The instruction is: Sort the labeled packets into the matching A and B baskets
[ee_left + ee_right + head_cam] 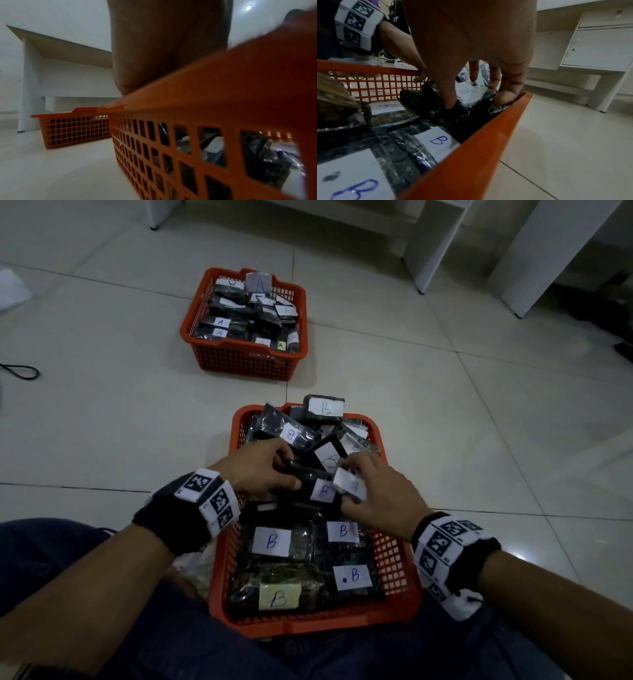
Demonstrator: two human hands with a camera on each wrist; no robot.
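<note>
Two orange baskets stand on the floor. The far basket (246,364) holds dark packets labelled A and a standing A card (259,283). The near basket (399,570), between my knees, is full of dark packets labelled B (272,542). Both hands are in its middle. My left hand (291,470) grips the left end of a dark packet labelled B (322,491). Beside it, my right hand (346,487) pinches a packet by its white label (469,92) between thumb and fingers (506,97); its letter is unclear. In the left wrist view the basket rim (188,94) hides my fingertips.
White cabinets and desk legs (438,244) stand beyond the far basket, with a cabinet door (599,47) to the right. A black cable (20,370) lies at the left. Pale tiled floor (445,422) surrounds both baskets. My legs in dark trousers (51,559) flank the near basket.
</note>
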